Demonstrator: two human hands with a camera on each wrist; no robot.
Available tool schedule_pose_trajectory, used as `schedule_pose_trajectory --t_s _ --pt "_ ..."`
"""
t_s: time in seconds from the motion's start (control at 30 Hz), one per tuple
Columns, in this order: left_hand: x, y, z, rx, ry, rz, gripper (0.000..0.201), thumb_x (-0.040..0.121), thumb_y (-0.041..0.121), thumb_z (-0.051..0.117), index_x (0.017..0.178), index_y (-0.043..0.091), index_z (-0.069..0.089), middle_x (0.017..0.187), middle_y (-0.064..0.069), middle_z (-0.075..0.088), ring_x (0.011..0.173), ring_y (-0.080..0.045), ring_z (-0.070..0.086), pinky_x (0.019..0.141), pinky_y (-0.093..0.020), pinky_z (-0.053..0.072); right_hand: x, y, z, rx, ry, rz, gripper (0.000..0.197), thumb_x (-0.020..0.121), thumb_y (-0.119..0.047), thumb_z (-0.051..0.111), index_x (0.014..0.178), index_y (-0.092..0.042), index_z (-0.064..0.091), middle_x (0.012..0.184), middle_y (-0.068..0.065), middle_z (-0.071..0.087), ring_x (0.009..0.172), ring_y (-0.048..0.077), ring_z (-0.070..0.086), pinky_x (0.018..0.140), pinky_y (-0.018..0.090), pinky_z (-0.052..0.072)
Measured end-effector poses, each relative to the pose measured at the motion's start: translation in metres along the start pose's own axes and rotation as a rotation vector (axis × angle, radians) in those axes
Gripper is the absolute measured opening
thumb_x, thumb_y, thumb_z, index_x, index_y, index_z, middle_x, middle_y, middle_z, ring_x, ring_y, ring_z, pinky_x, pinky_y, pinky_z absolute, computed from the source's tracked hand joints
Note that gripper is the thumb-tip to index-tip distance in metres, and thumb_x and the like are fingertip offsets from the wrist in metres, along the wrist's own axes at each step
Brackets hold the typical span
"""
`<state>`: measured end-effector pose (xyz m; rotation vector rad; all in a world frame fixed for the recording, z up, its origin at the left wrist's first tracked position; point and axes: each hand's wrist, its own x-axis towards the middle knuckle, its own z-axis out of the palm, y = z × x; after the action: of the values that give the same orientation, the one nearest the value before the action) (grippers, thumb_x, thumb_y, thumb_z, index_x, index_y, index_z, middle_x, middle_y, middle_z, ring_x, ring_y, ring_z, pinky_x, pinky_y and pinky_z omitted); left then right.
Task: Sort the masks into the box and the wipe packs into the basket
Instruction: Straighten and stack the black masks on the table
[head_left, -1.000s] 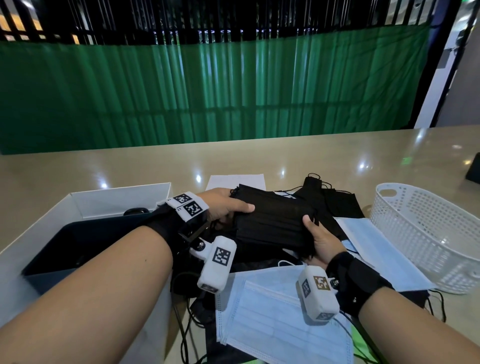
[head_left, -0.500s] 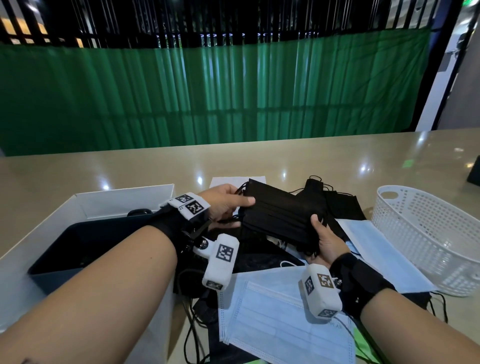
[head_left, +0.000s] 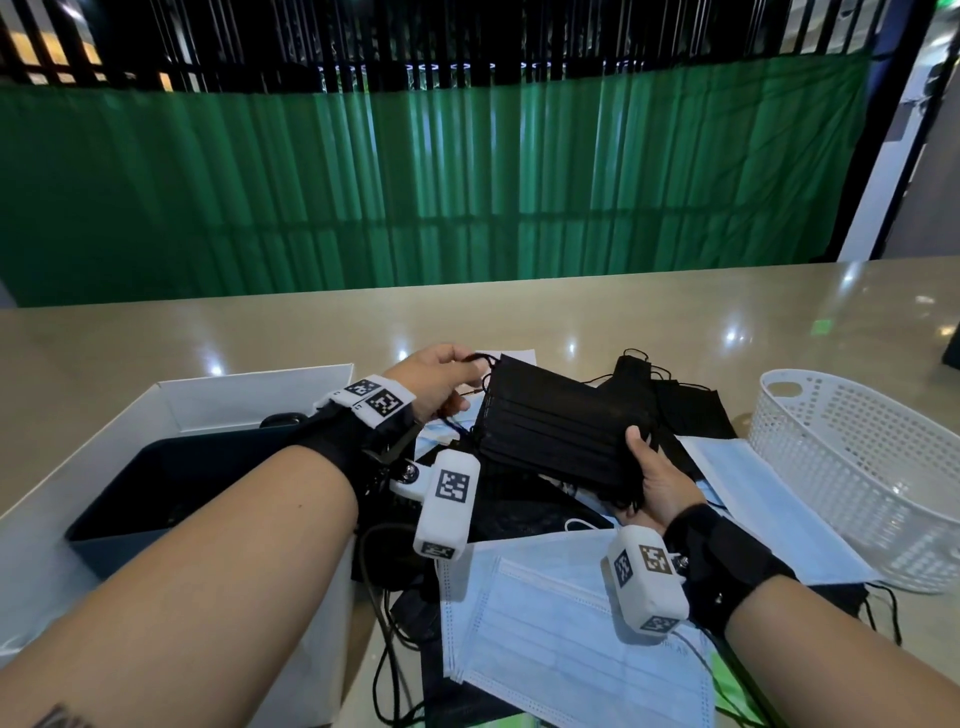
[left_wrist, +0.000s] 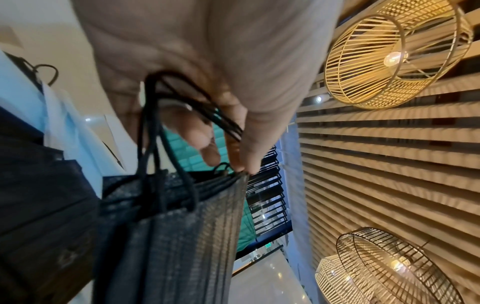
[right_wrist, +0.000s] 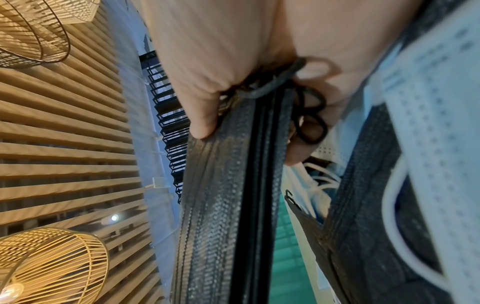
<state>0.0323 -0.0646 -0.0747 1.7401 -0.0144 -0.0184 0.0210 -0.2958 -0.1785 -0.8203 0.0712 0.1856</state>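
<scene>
Gripping black masks (head_left: 558, 434), both hands, ear loops pinched (left wrist view)

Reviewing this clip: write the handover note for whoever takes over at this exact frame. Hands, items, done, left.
Left hand: pinching the ear loops of the black mask stack.
Right hand: gripping the stack's other end; stack held above the table.
Box: at left, dark inside, contents unclear.
Basket: at right, looks empty.
Left: the held stack, loose blue masks and more black masks on the table. No wipe packs identifiable.
</scene>
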Motion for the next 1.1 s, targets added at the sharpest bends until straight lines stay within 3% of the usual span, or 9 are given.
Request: schedule_pose_trajectory --t_s 0.07,0.17,0.33,0.43,0.5,0.6,0.73,0.9,1.1 --pt "0.000 0.006 0.000 -0.146 0.078 0.064 0.015 0.094 0.008 0.053 0.082 0.016 0.056 0.063 0.000 0.051 0.032 -0.003 0.041 0.051 -0.018 0.041 0.000 0.001 0.000 -0.020 0.013 -0.011 0.042 0.091 -0.033 0.053 0.131 -0.020 0.051 0.124 0.015 0.061 0.095 0.027 0.069 0.063 0.039 0.059" --pt "-0.001 0.010 -0.003 -0.315 0.146 0.095 0.019 0.094 0.001 0.049 0.082 0.014 0.055 0.042 0.005 0.042 0.030 -0.004 0.033 0.052 -0.020 0.050 0.001 0.003 -0.001 -0.071 0.020 -0.026 0.078 0.066 -0.042 0.079 0.135 -0.021 0.048 0.129 0.013 0.060 0.112 0.030 0.062 0.077 0.042 0.058" --pt "-0.005 0.010 0.000 -0.246 0.186 0.023 0.021 0.094 0.004 0.050 0.077 0.015 0.049 0.042 0.005 0.033 0.027 -0.004 0.026 0.033 -0.013 0.030 0.004 0.003 -0.005 -0.026 -0.011 -0.033 0.045 0.091 -0.033 0.051 0.134 -0.020 0.048 0.130 0.014 0.058 0.116 0.032 0.057 0.078 0.044 0.058" --pt "-0.003 0.008 0.000 -0.156 0.170 -0.059 0.022 0.096 0.020 0.051 0.075 0.014 0.049 0.050 0.004 0.033 0.027 -0.004 0.024 0.033 -0.012 0.024 0.005 0.003 -0.004 -0.055 -0.021 -0.008 0.091 0.058 -0.042 0.085 0.137 -0.020 0.046 0.131 0.015 0.058 0.112 0.032 0.061 0.071 0.042 0.059" --pt "-0.001 0.005 0.000 -0.087 0.123 -0.143 0.028 0.096 0.033 0.048 0.076 0.015 0.054 0.054 0.003 0.038 0.028 -0.005 0.024 0.033 -0.012 0.023 0.005 0.003 -0.005 -0.072 -0.017 0.004 0.106 0.044 -0.044 0.091 0.137 -0.022 0.046 0.131 0.014 0.058 0.112 0.032 0.062 0.069 0.040 0.058" --pt "0.001 0.002 0.000 -0.029 0.002 -0.268 0.034 0.093 0.043 0.048 0.074 0.017 0.057 0.059 0.004 0.052 0.027 -0.006 0.024 0.032 -0.013 0.022 0.007 0.003 -0.007 -0.049 -0.004 0.005 0.067 0.076 -0.038 0.064 0.138 -0.022 0.044 0.132 0.014 0.057 0.113 0.032 0.059 0.068 0.041 0.058" --pt "0.007 -0.002 -0.004 0.134 -0.083 -0.289 0.022 0.082 0.035 0.062 0.074 0.017 0.053 0.072 0.000 0.051 0.030 -0.007 0.027 0.035 -0.011 0.022 0.009 0.003 -0.008 -0.020 -0.020 0.032 0.057 0.080 -0.035 0.056 0.135 -0.023 0.047 0.128 0.015 0.059 0.104 0.033 0.065 0.065 0.044 0.057" --pt "0.006 -0.009 -0.003 0.155 -0.003 -0.121 0.024 0.081 0.009 0.069 0.085 0.023 0.050 0.061 -0.001 0.038 0.038 -0.010 0.027 0.037 -0.017 0.025 0.005 0.002 -0.004 -0.030 -0.018 0.031 0.048 0.086 -0.033 0.053 0.134 -0.024 0.048 0.126 0.015 0.060 0.104 0.034 0.063 0.062 0.043 0.058" --pt "0.002 0.005 -0.005 -0.046 0.176 0.010 0.025 0.082 -0.003 0.064 0.088 0.019 0.053 0.071 -0.004 0.053 0.041 -0.008 0.034 0.039 -0.018 0.034 0.001 0.000 0.000 -0.043 0.001 0.023 0.038 0.095 -0.031 0.046 0.132 -0.025 0.047 0.123 0.013 0.061 0.103 0.033 0.062 0.059 0.042 0.058"
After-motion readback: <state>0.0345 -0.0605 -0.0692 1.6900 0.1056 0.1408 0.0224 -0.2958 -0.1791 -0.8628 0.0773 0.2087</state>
